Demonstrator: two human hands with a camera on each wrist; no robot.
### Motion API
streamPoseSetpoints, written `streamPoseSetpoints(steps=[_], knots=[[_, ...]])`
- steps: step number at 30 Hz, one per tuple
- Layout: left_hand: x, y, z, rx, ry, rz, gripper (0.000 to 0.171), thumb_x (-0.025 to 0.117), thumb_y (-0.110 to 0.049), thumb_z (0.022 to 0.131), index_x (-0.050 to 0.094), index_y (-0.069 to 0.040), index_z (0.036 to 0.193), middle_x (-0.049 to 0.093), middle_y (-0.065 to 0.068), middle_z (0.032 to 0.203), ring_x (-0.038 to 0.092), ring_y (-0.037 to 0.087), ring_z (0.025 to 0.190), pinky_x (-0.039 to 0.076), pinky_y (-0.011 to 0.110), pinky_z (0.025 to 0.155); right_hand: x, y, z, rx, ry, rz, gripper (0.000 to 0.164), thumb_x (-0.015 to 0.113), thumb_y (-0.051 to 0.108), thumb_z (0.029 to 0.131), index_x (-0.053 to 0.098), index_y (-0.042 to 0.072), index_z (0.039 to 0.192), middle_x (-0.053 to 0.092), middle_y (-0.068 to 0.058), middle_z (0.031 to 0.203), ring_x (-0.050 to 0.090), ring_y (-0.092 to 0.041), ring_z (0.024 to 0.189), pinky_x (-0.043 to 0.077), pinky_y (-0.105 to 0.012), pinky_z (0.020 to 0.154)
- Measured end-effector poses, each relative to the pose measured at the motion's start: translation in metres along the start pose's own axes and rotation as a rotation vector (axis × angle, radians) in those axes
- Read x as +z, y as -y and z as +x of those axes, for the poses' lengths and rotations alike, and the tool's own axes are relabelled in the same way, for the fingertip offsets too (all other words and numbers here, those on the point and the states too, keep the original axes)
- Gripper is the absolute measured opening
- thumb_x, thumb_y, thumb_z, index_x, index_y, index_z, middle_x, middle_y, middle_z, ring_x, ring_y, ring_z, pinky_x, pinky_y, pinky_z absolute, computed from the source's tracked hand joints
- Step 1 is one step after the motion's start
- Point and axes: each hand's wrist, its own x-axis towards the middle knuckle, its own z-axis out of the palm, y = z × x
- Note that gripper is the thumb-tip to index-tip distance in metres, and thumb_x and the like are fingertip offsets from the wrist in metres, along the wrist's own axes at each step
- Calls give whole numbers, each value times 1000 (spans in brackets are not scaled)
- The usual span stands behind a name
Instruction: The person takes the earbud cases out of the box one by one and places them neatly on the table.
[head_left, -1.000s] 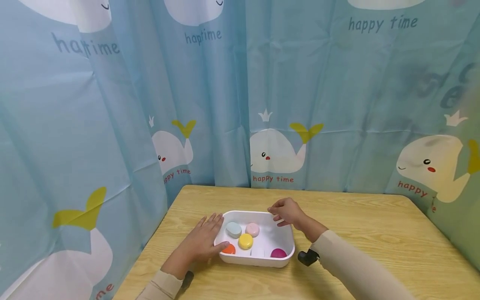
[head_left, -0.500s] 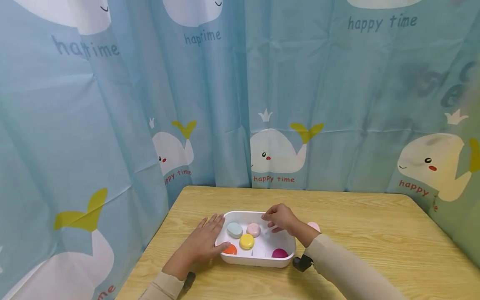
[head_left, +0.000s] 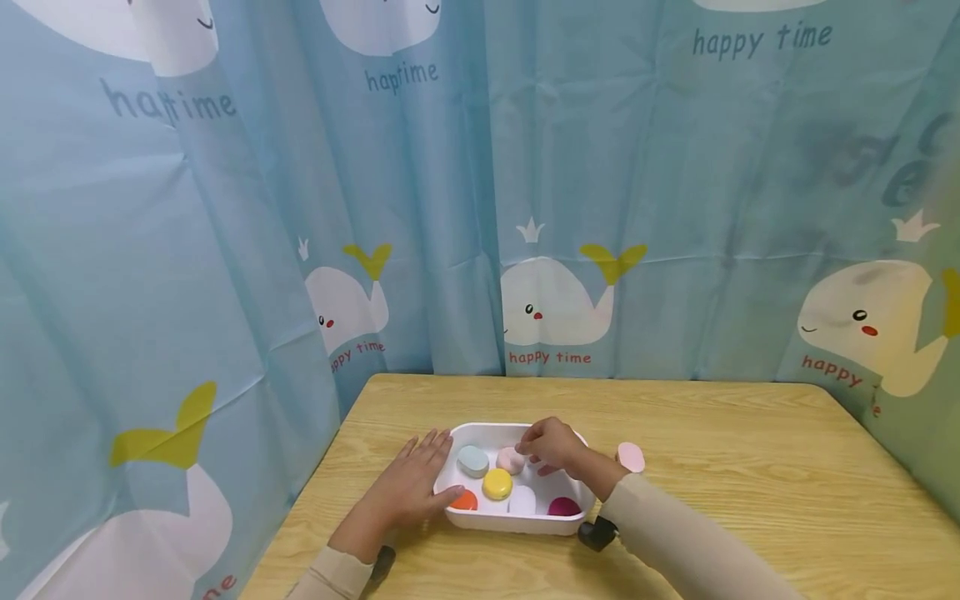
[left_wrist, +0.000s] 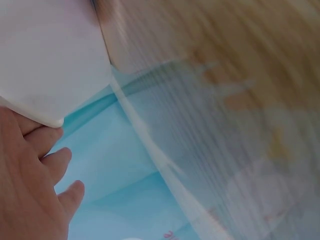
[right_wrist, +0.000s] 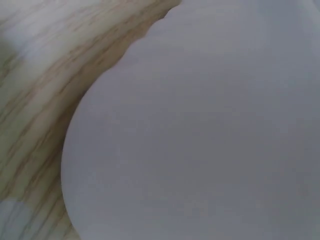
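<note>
A white rectangular tray [head_left: 517, 523] sits on the table and holds several small smooth rounded pieces. They include a grey-blue oval [head_left: 472, 462], a pink one [head_left: 507, 462], a yellow round [head_left: 497, 484], an orange one [head_left: 465, 500], a white one [head_left: 522, 500] and a magenta one [head_left: 564, 507]. My left hand [head_left: 411, 485] rests along the tray's left side, fingers stretched forward, thumb over the near left rim. My right hand [head_left: 553, 446] reaches in over the right side, loosely bent fingertips right at the pink piece's edge. The right wrist view shows only the tray's pale wall [right_wrist: 200, 140].
Another pink oval piece [head_left: 630, 457] lies on the wooden table [head_left: 712, 450], right of the tray beside my right forearm. Blue curtains [head_left: 570, 167] printed with whales hang behind the table and along its left side.
My right hand has moved left and slightly down from the far right rim to the pink piece. The pink oval outside the tray has come into view from behind my forearm.
</note>
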Motion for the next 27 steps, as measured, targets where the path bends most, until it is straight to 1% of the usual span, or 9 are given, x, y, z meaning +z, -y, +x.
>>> streamPoseSetpoints(steps=[5,8,10,13,16,19,22,27], knots=[[2,0,-1,-2,-2,3,88,38,-67,93,26,-4,153,23,8,159,17,27,146,11,49,116,3,0,0,16,-2,-49,25,75,15,86,68,0,104,63,-9,88,60,-23,82,58,-34,62],[3,1,0,-4,-4,12,89,36,-68,93,24,-5,154,21,6,160,15,25,147,9,48,117,7,-1,1,22,5,-78,32,76,18,85,68,1,111,63,-7,91,60,-21,82,57,-33,62],[4,1,0,-2,-8,11,89,36,-68,93,24,-5,154,21,6,160,15,25,147,9,48,117,10,-1,1,19,13,-92,34,76,20,85,67,2,113,63,-6,91,60,-21,82,57,-33,62],[3,1,0,-2,-8,8,90,35,-69,93,24,-5,154,21,6,160,15,25,147,10,48,117,15,-2,1,9,18,-92,34,75,20,86,66,1,113,63,-6,90,60,-22,78,57,-34,62],[3,1,0,-2,-6,5,90,35,-69,93,24,-5,154,21,6,160,16,25,147,10,48,116,19,-1,1,0,6,-90,35,76,20,86,65,-1,112,63,-6,87,60,-22,76,56,-34,60],[3,1,0,-2,-3,4,89,36,-68,93,23,-5,154,21,6,160,16,25,147,10,48,116,23,-1,3,11,-5,-88,38,76,22,85,65,-1,112,63,-6,86,59,-21,75,56,-34,60],[3,1,-1,-5,3,2,88,36,-68,93,23,-6,155,20,6,160,15,25,147,9,48,116,29,-1,4,40,-31,-95,39,77,25,84,65,1,111,61,-7,88,58,-21,73,55,-33,60],[3,1,-1,-9,3,-2,89,35,-69,93,22,-6,155,19,6,160,13,24,147,9,48,117,37,0,4,39,-62,-139,37,77,25,84,64,1,108,59,-8,89,56,-21,72,52,-32,58]])
